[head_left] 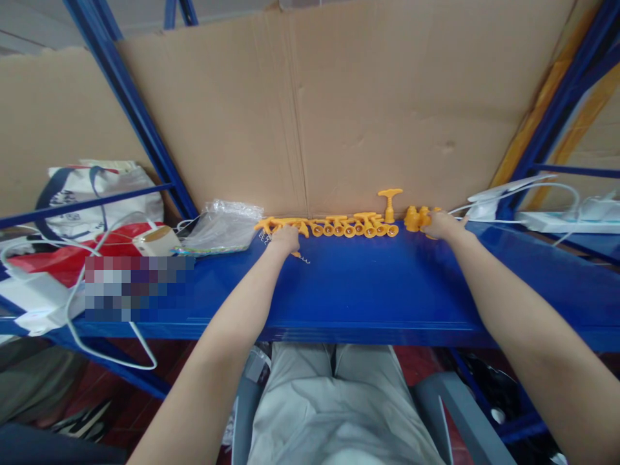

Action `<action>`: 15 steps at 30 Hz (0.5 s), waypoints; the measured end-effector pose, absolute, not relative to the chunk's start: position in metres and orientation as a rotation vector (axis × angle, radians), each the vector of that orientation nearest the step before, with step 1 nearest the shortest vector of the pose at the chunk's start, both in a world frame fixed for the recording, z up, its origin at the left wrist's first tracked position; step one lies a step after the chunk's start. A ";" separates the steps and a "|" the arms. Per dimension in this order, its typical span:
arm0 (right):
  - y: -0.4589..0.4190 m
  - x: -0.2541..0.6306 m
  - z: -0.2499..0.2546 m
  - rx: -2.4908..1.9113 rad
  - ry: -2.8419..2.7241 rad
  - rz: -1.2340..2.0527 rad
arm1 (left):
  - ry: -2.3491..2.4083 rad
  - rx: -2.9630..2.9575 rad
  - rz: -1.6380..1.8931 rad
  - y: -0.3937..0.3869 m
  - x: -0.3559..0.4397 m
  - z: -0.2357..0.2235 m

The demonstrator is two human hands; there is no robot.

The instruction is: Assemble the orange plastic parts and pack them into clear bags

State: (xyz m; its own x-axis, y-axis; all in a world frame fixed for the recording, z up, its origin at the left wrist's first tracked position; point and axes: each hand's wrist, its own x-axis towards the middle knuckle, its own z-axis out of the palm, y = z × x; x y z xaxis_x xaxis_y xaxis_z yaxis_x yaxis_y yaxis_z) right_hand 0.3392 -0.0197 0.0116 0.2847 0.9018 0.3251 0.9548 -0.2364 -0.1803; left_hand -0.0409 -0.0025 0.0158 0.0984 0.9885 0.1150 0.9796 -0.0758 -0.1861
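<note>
A row of several small orange plastic parts (353, 226) lies along the back of the blue shelf (368, 290), against the cardboard. One orange T-shaped part (389, 203) stands upright. My left hand (285, 239) reaches to the row's left end, fingers curled on an orange part (271, 225); small metal springs (264, 237) lie beside it. My right hand (443, 226) rests closed on a cluster of orange caps (415, 218) at the row's right end.
A clear plastic bag (223, 226) lies left of the row. Further left are a white charger box (155, 240), white cables (72, 303), a tote bag (97, 194) and a red item. White cables and power strips (557, 216) sit at right. Cardboard sheet (363, 103) forms the back wall.
</note>
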 end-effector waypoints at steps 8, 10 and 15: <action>-0.026 0.332 0.019 -2.394 -1.552 -0.250 | -1.981 -2.184 -0.243 0.005 -0.040 0.009; -0.019 0.334 0.017 -2.384 -1.587 -0.278 | -2.000 -2.174 -0.329 0.008 -0.041 0.007; -0.005 0.337 0.013 -2.315 -1.757 -0.208 | -2.028 -2.181 -0.434 0.014 -0.040 0.007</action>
